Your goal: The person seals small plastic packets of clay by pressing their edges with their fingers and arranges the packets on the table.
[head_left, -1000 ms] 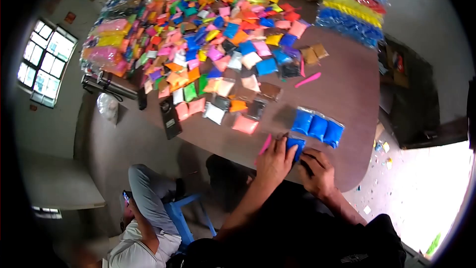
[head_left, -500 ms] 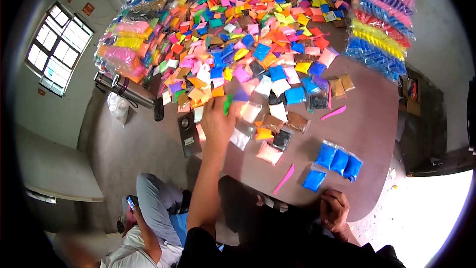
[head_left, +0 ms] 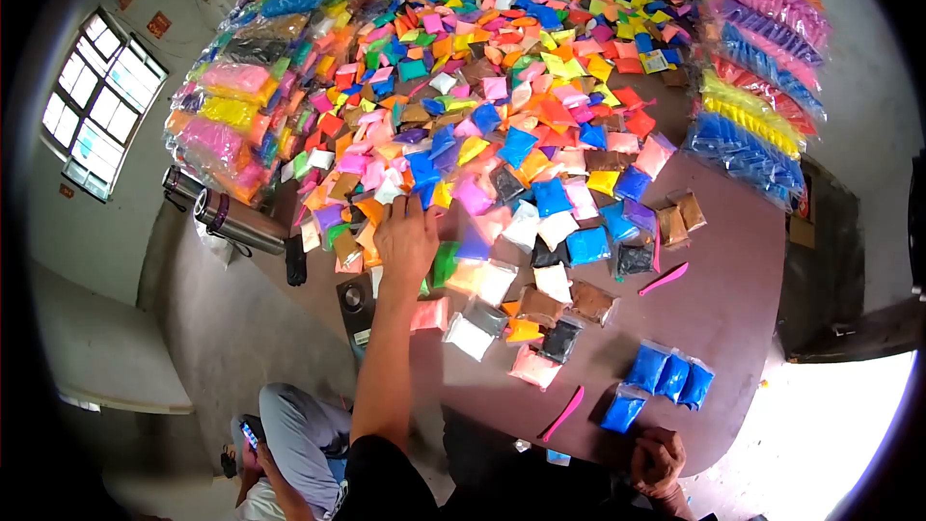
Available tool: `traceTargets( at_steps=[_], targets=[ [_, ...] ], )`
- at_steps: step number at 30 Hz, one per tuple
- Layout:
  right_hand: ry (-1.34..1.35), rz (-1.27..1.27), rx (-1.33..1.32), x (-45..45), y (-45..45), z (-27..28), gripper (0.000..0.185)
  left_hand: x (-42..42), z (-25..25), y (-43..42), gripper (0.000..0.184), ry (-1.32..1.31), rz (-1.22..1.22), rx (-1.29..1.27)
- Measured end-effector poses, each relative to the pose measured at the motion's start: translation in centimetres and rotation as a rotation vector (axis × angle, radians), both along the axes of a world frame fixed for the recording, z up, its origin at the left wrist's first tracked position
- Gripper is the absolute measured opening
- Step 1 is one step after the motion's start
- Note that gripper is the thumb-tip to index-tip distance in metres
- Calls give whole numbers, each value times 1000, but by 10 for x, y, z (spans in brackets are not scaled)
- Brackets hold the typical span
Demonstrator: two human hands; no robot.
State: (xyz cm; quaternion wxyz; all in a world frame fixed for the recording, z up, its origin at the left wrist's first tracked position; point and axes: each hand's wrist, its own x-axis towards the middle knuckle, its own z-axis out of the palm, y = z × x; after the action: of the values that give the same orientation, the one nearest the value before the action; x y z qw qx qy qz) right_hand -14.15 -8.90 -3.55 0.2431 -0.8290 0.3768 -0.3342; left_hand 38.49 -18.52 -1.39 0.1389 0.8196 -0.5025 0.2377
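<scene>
Beyond two silver metal flasks (head_left: 253, 228) is a dark-barred glass window (head_left: 103, 101); a grey-trousered person (head_left: 301, 436) holds a dark phone (head_left: 250, 434) (screen lit).

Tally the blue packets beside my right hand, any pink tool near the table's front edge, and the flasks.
Blue packets beside the right hand: 4
Pink tool: 1
Flasks: 2
Total: 7

1. Packet heap (head_left: 516, 147), far and middle: patchwork of pink, orange, yellow, blue, green, red, purple, white, brown.
2. Four packets (head_left: 647, 364), near right: all bright blue.
3. Two sticks (head_left: 564, 414): hot pink.
4. Bag stack (head_left: 762, 87), far right: striped in bands, pink, purple, blue, red, yellow, then blue nearest.
5. Table (head_left: 719, 304): dull mauve-brown.
6. Flasks (head_left: 241, 222), left: silver, dark-banded.
7. Sleeve (head_left: 386, 478), near: plain black.
8. Trousers (head_left: 301, 434), near left: grey.
</scene>
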Motion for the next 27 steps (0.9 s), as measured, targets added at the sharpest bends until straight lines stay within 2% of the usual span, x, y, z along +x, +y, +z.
traceTargets(
  at_steps=[3, 5, 6, 7, 9, 11, 15, 16, 17, 19, 20, 21, 23, 24, 25, 27],
  targets=[
    [-30, 3, -18, -3, 1, -2, 22, -21, 11, 30, 27, -14, -37, -46],
    [-53, -2, -37, -5, -1, -1, 22, -44, 20, 55, 25, 175, -46, -213],
    [-74, 7, -13, -5, 0, 1, 22, -56, 18, 67, 21, 392, -136, -374],
    [-98, 20, 7, -5, 0, 2, 21, -74, 29, 82, 21, 384, -137, -383],
    [-106, 35, 11, -7, 0, 4, 19, -120, 50, 116, 25, 832, -77, -353],
    [-171, 25, 87, -7, 3, 9, 20, -175, 45, 140, 32, 1155, -143, -484],
    [-208, 57, 201, -17, 7, 10, 25, -295, 34, 173, 32, 1465, -194, -342],
    [-229, 75, 328, -20, 8, 17, 31, -322, 26, 177, 32, 1459, -262, -326],
    [-221, 82, 329, -20, 10, 18, 31, -343, 22, 178, 32, 1450, -328, -311],
    [-432, 23, 599, -20, 19, 16, 34, -375, 20, 180, 30, 1574, -422, -327],
    [-451, 36, 639, -15, 19, 31, 30, -383, 11, 182, 24, 1426, -455, -291],
    [-554, -34, 774, -9, 23, 30, 25, -388, 11, 186, 24, 1445, -455, -276],
    [-542, -59, 813, -6, 20, 30, 22, -392, 11, 195, 19, 1469, -402, -187],
    [-492, -37, 832, -7, 19, 27, 19, -393, 18, 198, 19, 1664, -399, -239],
    [-632, 28, 824, 0, 22, 29, 15, -390, 27, 195, 19, 1848, -386, -306],
    [-632, 126, 797, 5, 23, 20, 14, -386, 33, 191, 22, 1872, -467, -375]
  ],
)
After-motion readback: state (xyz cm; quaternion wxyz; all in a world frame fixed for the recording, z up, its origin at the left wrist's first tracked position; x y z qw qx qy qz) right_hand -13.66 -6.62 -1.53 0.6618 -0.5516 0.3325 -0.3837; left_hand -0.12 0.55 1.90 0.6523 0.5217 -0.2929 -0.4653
